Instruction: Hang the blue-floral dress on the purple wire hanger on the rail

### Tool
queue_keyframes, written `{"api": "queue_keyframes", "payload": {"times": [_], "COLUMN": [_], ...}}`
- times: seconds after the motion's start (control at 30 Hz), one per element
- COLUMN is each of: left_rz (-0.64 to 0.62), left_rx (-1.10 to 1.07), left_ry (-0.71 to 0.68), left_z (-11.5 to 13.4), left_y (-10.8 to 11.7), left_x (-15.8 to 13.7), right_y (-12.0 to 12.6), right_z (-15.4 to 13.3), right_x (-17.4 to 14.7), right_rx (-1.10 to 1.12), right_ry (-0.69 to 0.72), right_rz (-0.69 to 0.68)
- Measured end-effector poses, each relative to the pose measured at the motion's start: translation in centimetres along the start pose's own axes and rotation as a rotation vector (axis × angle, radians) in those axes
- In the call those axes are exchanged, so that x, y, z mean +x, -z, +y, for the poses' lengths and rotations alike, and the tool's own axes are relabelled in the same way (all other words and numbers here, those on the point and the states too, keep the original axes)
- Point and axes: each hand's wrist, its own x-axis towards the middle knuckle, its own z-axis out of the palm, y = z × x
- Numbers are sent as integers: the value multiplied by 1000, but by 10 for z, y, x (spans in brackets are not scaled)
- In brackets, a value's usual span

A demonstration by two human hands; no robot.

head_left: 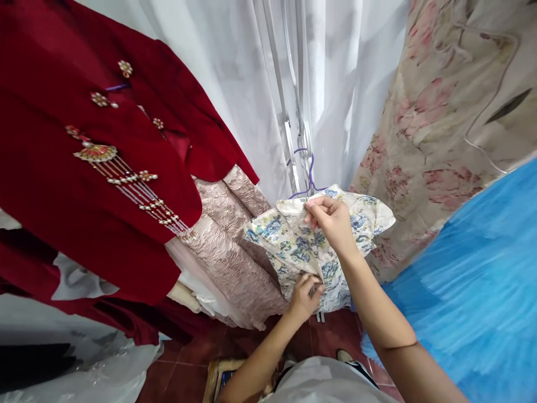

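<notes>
Head view: white curtain [235, 61] behind, red tiled floor [188, 364] below.
Jacket [94, 210]: one, red, at left.
Blouse [293, 243]: one, flowered, in middle, on one purple hanger [311, 172].
Hands: two; right hand [332, 219] pinches blouse neck, left hand [302, 299] pinches front, lower.

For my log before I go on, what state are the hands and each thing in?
Flowered blouse: on a purple hanger; fastened or not, can't tell.
Purple hanger: hook up, lower part hidden by the blouse.
Right hand: thumb and fingers pinched at the blouse's neckline.
Left hand: fingers curled against the blouse's lower front; grip unclear.
Red jacket: hanging, beaded ornament on its front.
Pink cloth: hanging below the jacket.
White curtain: hanging in folds.
</notes>
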Motion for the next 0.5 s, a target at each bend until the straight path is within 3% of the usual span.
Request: {"api": "queue_keyframes", "payload": {"times": [0.17,0.23,0.33,0.5], "left_rz": [368,297,134,211], "left_rx": [46,91,160,204], "left_ry": [-289,-329,-401,-473], "left_z": [41,61,82,96], "left_y": [84,112,133,135], "left_x": [106,146,182,189], "right_y": [2,2,1,-3], "right_z": [1,0,3,20], "right_x": [-12,-14,-15,-18], "right_rx": [-35,-44,-75,-93], "right_ry": [3,19,42,47], "right_rz": [28,33,46,70]}}
